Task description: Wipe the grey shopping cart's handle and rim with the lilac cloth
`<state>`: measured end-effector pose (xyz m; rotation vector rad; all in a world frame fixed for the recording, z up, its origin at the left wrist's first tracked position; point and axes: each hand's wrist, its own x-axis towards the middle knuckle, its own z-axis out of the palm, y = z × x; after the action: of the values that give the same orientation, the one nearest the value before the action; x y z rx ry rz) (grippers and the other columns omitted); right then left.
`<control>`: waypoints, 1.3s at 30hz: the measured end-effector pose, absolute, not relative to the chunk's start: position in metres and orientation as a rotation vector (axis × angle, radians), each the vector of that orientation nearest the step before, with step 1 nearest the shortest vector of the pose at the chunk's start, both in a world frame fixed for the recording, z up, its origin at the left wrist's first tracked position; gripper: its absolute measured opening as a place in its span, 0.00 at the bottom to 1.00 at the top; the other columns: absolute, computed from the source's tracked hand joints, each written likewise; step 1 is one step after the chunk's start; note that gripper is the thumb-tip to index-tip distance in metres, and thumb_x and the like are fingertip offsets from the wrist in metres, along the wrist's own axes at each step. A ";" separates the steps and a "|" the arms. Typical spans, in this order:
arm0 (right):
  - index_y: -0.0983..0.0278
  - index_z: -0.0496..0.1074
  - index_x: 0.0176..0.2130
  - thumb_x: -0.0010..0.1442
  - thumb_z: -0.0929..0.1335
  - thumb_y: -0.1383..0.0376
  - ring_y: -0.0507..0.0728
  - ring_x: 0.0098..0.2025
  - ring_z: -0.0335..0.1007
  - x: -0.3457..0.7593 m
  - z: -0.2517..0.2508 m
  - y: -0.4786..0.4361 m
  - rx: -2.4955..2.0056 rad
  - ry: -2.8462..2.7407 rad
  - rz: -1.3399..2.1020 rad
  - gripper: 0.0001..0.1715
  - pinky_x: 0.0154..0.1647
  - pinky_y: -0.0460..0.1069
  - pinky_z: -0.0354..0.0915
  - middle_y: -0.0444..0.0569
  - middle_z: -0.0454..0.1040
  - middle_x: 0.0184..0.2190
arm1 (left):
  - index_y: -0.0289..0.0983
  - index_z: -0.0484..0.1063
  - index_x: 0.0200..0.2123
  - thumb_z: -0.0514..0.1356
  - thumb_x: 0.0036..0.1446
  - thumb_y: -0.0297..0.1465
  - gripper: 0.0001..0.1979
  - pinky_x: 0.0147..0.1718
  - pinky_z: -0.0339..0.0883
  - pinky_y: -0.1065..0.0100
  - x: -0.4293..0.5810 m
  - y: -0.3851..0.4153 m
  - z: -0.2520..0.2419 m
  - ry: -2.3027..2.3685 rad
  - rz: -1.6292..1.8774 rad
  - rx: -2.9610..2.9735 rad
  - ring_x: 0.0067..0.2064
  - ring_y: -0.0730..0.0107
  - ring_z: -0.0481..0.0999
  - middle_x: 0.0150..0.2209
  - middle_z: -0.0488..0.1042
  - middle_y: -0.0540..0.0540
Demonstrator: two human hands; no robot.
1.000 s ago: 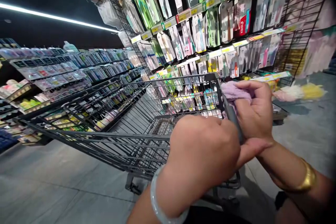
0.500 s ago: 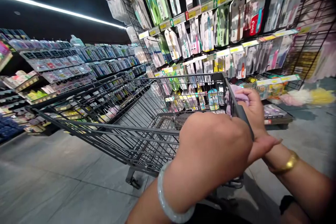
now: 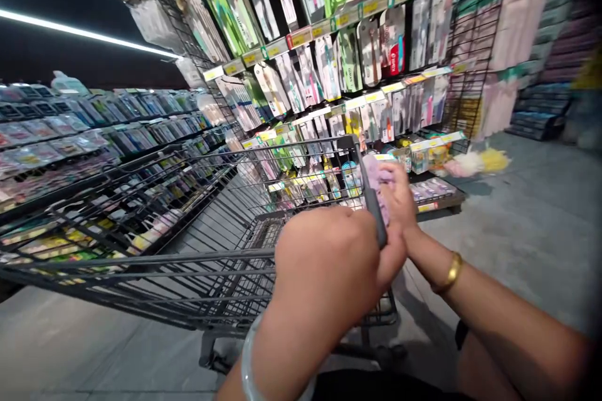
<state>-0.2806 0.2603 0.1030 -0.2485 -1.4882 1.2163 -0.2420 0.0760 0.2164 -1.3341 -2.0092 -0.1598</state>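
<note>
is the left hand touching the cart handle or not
Touching: in the head view, the left hand closes over the near part of the cart handle, its thumb showing on the far side.

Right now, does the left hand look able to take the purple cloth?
Probably not directly: the left hand is closed on the cart handle, and the right hand holds the purple cloth.

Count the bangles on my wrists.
2: a pale bangle on the left hand's wrist, gripping the cart handle, and a gold bangle on the right hand's wrist, holding the purple cloth. Others may lie out of frame.
</note>
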 end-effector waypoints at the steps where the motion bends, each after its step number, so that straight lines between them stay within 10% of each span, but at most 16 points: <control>1: 0.58 0.66 0.40 0.52 0.63 0.62 0.57 0.44 0.66 -0.286 0.096 0.263 -0.283 -1.486 1.265 0.12 0.51 0.56 0.64 0.46 0.69 0.39 | 0.39 0.66 0.19 0.52 0.63 0.44 0.24 0.25 0.34 0.64 -0.242 0.077 0.217 -2.018 -0.148 -1.333 0.19 0.69 0.62 0.17 0.66 0.49; 27: 0.56 0.66 0.55 0.63 0.64 0.55 0.61 0.63 0.59 -0.264 0.106 0.247 -0.065 -1.527 0.977 0.22 0.68 0.61 0.54 0.53 0.64 0.57 | 0.41 0.63 0.19 0.51 0.63 0.47 0.24 0.22 0.36 0.66 -0.243 0.081 0.223 -2.082 0.053 -1.271 0.18 0.67 0.64 0.18 0.69 0.48; 35: 0.59 0.68 0.44 0.59 0.65 0.59 0.58 0.44 0.71 -0.296 0.072 0.271 -0.417 -1.437 1.434 0.13 0.51 0.59 0.69 0.48 0.75 0.40 | 0.42 0.62 0.21 0.51 0.63 0.47 0.21 0.22 0.37 0.67 -0.243 0.081 0.224 -2.108 0.114 -1.216 0.19 0.64 0.67 0.19 0.70 0.49; 39: 0.56 0.68 0.48 0.58 0.67 0.61 0.55 0.49 0.71 -0.284 0.093 0.260 -0.250 -1.468 1.373 0.17 0.55 0.53 0.67 0.46 0.74 0.47 | 0.43 0.61 0.21 0.49 0.63 0.48 0.22 0.22 0.38 0.67 -0.243 0.080 0.224 -2.088 0.134 -1.215 0.19 0.61 0.67 0.19 0.69 0.49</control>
<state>-0.2845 0.2604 0.0933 -0.2499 -1.4676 1.3728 -0.2429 0.0799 0.2244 -1.2153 -2.0876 0.1339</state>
